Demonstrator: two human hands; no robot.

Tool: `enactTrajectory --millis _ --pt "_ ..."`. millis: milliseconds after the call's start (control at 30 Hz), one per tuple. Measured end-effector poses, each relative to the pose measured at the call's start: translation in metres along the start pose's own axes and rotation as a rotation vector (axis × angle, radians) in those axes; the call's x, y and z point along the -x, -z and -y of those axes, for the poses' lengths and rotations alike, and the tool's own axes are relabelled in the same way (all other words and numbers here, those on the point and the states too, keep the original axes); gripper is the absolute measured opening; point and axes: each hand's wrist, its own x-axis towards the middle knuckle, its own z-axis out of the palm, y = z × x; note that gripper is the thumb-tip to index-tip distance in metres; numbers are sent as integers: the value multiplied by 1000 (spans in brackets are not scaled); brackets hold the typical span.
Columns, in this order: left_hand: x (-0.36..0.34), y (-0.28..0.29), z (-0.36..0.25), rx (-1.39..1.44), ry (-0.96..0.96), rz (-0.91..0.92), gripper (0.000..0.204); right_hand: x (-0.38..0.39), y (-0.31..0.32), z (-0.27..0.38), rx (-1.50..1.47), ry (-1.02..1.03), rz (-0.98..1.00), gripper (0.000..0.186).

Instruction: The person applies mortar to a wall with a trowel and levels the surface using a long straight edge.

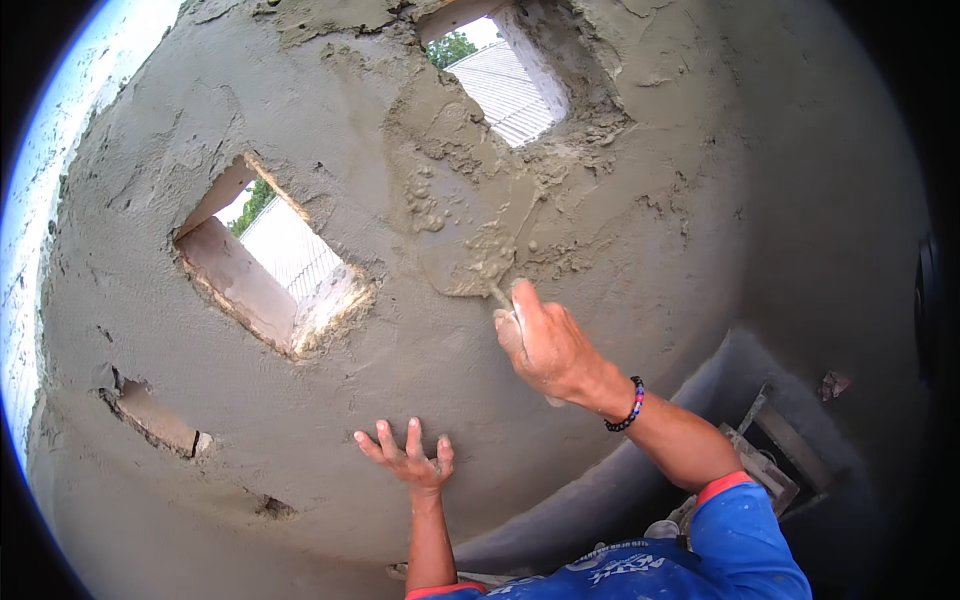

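Now, going left to right: the wet wall [300, 420] has an opening [270, 255] at far left. Your left hand [408, 460] lies flat on the wall, fingers spread, holding nothing. Your right hand [545, 345] grips the trowel [480, 240], its mortar-laden blade pressed on the wall below the far window [500, 80].

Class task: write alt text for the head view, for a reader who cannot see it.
The right hand presses a mortar-laden trowel against a wet grey plastered wall between two square openings. The left hand rests flat on the wall below, fingers spread.
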Motion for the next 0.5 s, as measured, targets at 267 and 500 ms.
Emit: enactTrajectory --millis 267,500 --pt "2 6 5 2 -13 -8 50 94 12 -34 -296 -145 -117 23" --pt "0 3 1 24 -37 -3 53 39 -9 -29 -205 -211 -74 23"
